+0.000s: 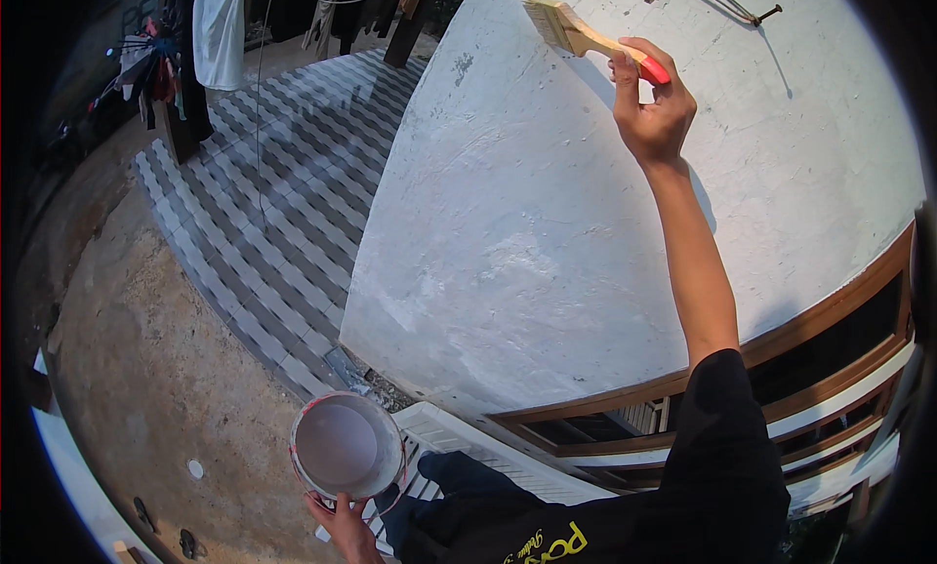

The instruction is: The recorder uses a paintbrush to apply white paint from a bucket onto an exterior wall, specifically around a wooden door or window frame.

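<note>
My right hand (659,115) is raised at the upper middle, its fingers closed round the handle of a flat paintbrush (590,39) with a red end. The pale bristles touch or hover just off a white, rough wall (527,222); I cannot tell which. At the bottom, my left hand (344,527) grips the near rim of a round paint bucket (392,457). Inside the bucket lies smooth, pale greyish paint (337,442). Red marks run along the bucket's edge.
Under my dark-trousered legs is a white slatted seat (429,429). A wood-framed window (800,354) borders the wall at right. A nail (771,16) with wire sticks out above. Patterned paving (283,213), bare ground (146,340) and hanging clothes (220,37) lie to the left.
</note>
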Tool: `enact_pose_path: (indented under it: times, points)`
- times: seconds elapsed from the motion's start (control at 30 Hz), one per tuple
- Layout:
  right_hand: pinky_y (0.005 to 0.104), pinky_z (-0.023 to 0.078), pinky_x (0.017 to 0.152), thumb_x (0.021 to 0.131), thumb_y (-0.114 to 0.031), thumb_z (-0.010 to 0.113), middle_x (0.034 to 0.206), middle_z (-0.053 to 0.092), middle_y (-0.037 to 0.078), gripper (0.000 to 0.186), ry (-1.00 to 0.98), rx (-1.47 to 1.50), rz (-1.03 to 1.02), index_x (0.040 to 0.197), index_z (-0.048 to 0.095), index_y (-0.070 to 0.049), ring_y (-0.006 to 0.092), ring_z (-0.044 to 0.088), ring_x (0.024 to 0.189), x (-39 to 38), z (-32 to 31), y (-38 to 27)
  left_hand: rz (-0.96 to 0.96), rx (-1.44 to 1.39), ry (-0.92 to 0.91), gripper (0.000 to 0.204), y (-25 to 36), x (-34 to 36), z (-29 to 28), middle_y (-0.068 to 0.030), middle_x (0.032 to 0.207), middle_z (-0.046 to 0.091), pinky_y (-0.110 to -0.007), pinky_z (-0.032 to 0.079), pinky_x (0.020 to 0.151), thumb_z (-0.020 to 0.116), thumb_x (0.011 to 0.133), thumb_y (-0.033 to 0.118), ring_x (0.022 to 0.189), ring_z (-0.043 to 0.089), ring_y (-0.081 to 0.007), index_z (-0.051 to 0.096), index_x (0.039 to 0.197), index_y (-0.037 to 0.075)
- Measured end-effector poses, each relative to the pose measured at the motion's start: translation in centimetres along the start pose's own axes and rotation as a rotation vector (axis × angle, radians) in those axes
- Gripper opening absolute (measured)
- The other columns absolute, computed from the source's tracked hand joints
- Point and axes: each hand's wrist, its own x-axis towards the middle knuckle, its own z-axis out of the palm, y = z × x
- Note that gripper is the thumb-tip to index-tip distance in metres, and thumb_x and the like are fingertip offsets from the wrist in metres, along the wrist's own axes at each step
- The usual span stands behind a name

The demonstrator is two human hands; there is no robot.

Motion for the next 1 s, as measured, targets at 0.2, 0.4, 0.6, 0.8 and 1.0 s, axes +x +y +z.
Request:
enact_pose_path:
  times: [0.2,0.4,0.6,0.8,1.0]
  points:
    - [0.0286,0.054,0.059,0.089,-0.016,0.07,0.081,0.07,0.009,0.017,-0.244,0.195,0.004,0.099,0.065,-0.003,0.0174,0.065,0.063,-3.4,4.1,-1.1,-0.038,-0.002,-0.049,0.064,-0.3,0.7,-0.7,-0.0104,0.133,0.036,-0.04,0.061,0.07,0.052,0.078,-0.007,0.112,0.053,-0.0284,0.03,0.135,0.008]
    - [0.0272,0.053,0.058,0.089,-0.016,0.07,0.081,0.069,0.009,0.019,-0.183,0.235,0.062,0.099,0.065,-0.001,0.0157,0.063,0.062,-2.3,5.3,-2.5,-0.013,0.005,0.051,0.063,-0.5,-0.1,-0.8,-0.0096,0.135,0.036,-0.042,0.06,0.069,0.053,0.077,-0.006,0.114,0.052,-0.0297,0.032,0.135,0.009]
    - [0.0276,0.052,0.057,0.092,-0.018,0.067,0.078,0.069,0.009,0.017,-0.17,0.195,0.086,0.097,0.065,-0.002,0.0154,0.064,0.061,-0.1,6.8,-0.6,-0.029,-0.02,-0.01,0.058,-1.1,0.4,-1.8,-0.0083,0.133,0.038,-0.043,0.059,0.065,0.053,0.077,-0.006,0.11,0.053,-0.0304,0.036,0.131,0.008]
    - [0.029,0.053,0.058,0.09,-0.016,0.068,0.082,0.07,0.01,0.015,-0.243,0.326,0.036,0.097,0.065,-0.003,0.0184,0.066,0.063,-2.4,8.0,-3.0,-0.016,-0.037,0.032,0.057,-1.9,-0.1,-1.9,-0.0083,0.131,0.038,-0.043,0.058,0.064,0.053,0.076,-0.006,0.107,0.054,-0.0294,0.036,0.129,0.008]
    - [0.0294,0.054,0.059,0.09,-0.015,0.069,0.084,0.07,0.01,0.016,-0.092,0.135,0.084,0.099,0.064,-0.003,0.0193,0.066,0.065,-1.4,7.4,-1.7,-0.048,-0.05,0.06,0.059,-1.0,-0.8,-2.1,-0.0091,0.135,0.036,-0.043,0.059,0.068,0.052,0.077,-0.006,0.11,0.053,-0.0292,0.034,0.131,0.007]
